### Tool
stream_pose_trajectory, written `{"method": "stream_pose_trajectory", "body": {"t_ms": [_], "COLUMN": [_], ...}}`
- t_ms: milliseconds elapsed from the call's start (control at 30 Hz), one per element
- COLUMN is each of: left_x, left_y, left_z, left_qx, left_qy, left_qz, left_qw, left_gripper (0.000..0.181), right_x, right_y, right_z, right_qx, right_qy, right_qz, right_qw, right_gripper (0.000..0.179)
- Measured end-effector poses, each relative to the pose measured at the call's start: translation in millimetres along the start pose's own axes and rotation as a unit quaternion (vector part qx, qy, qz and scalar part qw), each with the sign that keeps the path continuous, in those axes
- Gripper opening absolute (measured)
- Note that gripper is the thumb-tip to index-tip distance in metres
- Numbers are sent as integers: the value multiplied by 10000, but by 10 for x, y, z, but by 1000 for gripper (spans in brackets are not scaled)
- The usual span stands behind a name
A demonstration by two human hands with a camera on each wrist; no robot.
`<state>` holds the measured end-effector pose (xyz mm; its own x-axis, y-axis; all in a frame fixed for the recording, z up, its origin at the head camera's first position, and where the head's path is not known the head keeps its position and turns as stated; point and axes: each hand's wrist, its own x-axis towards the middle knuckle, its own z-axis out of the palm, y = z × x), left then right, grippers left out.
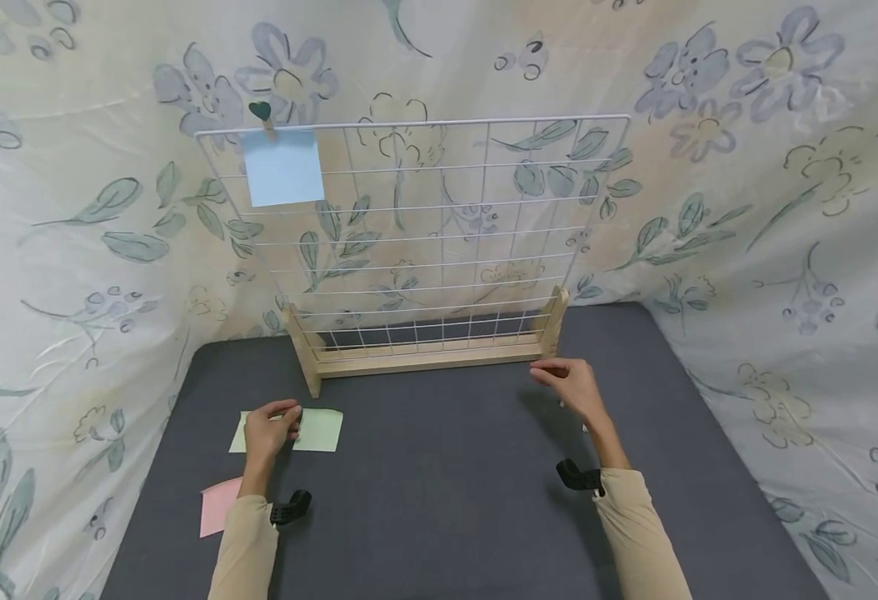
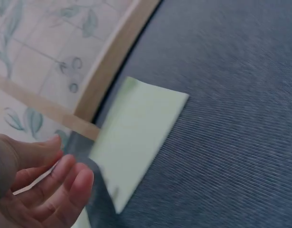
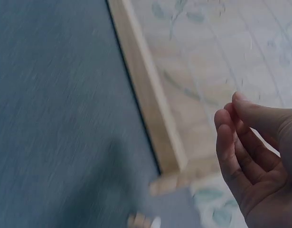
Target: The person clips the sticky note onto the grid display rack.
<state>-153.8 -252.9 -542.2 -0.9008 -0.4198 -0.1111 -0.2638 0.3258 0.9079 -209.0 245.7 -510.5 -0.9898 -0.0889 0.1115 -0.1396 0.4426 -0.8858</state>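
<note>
My left hand (image 1: 266,429) hovers over pale green paper (image 1: 319,430), fingers loosely bent and nothing visible between them. It covers the middle of the paper, so I cannot tell whether this is one sheet or two. In the left wrist view a gap shows between thumb and fingers. My right hand (image 1: 574,387) is in the air near the right foot of the white wire grid rack (image 1: 442,167). Its fingers bend toward the thumb, with nothing seen in them. A light blue sheet (image 1: 283,171) hangs at the rack's top left from a clip with a dark green heart (image 1: 261,111).
A pink sheet (image 1: 219,506) lies beside my left forearm. Small light wooden pieces (image 3: 140,220), partly hidden in the head view, lie near my right wrist. The rack's wooden base (image 1: 431,360) stands on the dark table (image 1: 439,500). Flowered cloth (image 1: 784,250) surrounds the table.
</note>
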Motion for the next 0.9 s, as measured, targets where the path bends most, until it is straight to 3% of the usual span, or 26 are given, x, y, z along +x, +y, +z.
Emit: {"method": "stream_pose_trajectory", "body": {"t_ms": [233, 500, 733, 900], "left_x": [-22, -41, -23, -23], "left_y": [-134, -216, -238, -230], "left_z": [70, 91, 140, 169], "left_qx": [341, 966, 1765, 1930], "left_qy": [339, 476, 354, 281], "left_qz": [234, 271, 542, 588], "left_qw": [9986, 9938, 9822, 9790], "left_gripper": [18, 20, 28, 27], "right_x": [-309, -585, -663, -667], "right_y": [393, 633, 707, 686], "right_z": [-259, -404, -364, -318], "right_qx": [-174, -890, -1746, -1914], "right_qy": [662, 1580, 1081, 890], "right_qz": [472, 1262, 1773, 1876], "right_qw": [9965, 9753, 9625, 9593], "right_gripper": [25, 23, 33, 36]}}
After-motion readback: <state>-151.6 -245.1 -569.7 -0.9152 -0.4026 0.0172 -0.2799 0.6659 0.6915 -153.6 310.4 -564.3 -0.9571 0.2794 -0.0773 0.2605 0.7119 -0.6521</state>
